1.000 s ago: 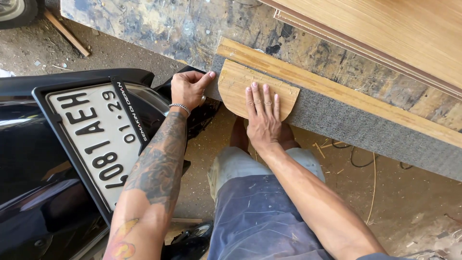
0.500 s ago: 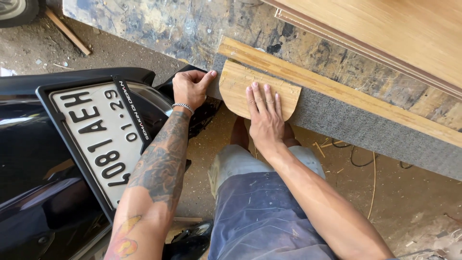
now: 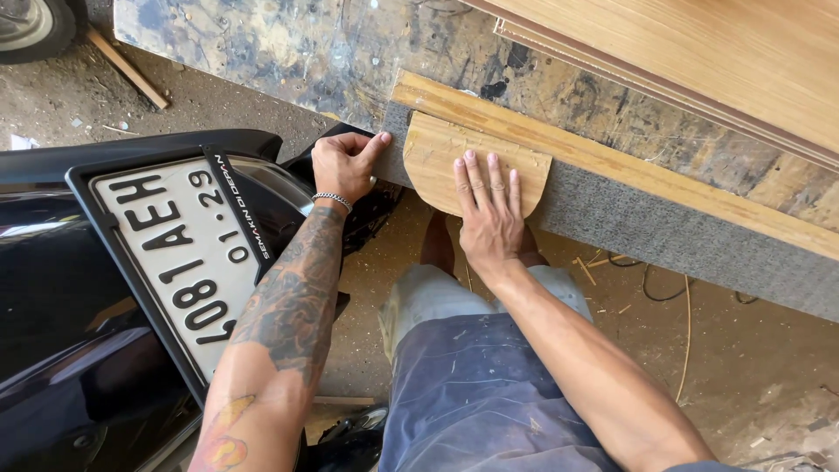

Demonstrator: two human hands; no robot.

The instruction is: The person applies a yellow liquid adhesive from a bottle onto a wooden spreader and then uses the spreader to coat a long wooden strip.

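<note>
A half-round piece of light plywood [image 3: 437, 157] lies against the grey side panel [image 3: 664, 236] of a workbench, just under a wooden strip [image 3: 612, 162]. My right hand [image 3: 488, 210] lies flat on the plywood piece with fingers spread, pressing it to the panel. My left hand [image 3: 345, 164] is at the panel's left end, fingers curled, its fingertips touching the panel's edge beside the plywood. A chain bracelet sits on the left wrist.
A black motorbike's rear with a white number plate [image 3: 183, 253] stands close on the left. The stained workbench top [image 3: 288, 52] carries stacked wooden boards [image 3: 699, 52]. A wooden stick [image 3: 127, 65] and a black cable [image 3: 655, 288] lie on the dusty ground.
Both hands stay where they were on the panel and the plywood piece. The view has shifted slightly; nothing else has moved.
</note>
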